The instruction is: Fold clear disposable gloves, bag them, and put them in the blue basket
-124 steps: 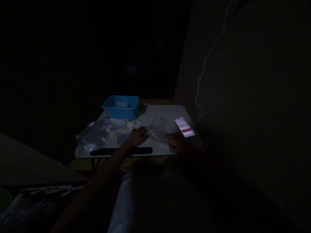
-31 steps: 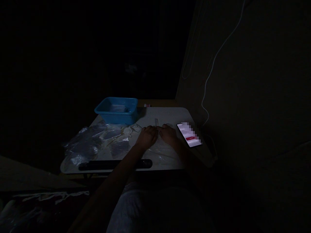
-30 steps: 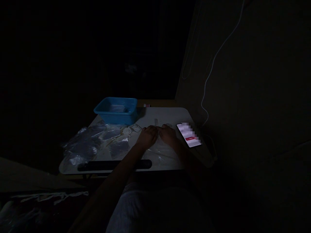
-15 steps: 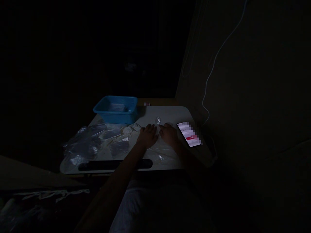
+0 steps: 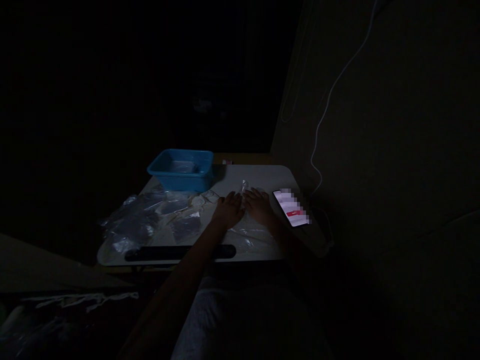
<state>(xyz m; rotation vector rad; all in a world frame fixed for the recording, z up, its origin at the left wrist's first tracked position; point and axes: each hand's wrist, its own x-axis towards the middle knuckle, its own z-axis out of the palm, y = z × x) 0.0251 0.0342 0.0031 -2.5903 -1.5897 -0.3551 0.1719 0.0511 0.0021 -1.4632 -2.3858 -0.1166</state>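
In the dim head view, my left hand [image 5: 228, 210] lies flat on a clear plastic bag or sheet [image 5: 245, 241], fingers stretched forward. Beside it my right hand [image 5: 258, 205] also rests flat on the plastic, its fingers spread and angled towards the left hand. A shiny end of the plastic pokes up just beyond my fingertips. Both hands hide the middle part, and what is under them cannot be made out. More crumpled clear plastic bags [image 5: 127, 222] spread over the left side of the white table [image 5: 255, 172].
A blue plastic basin [image 5: 183, 180] with something clear inside stands at the table's back left. A lit phone [image 5: 290, 207] lies to the right of my right hand. A black strip [image 5: 157, 253] runs along the near edge. A white cable [image 5: 330, 95] hangs at the right.
My right hand has flattened out, its fingers now spread where the index finger was pointing. The shiny plastic end looks narrower. My left hand has barely moved.
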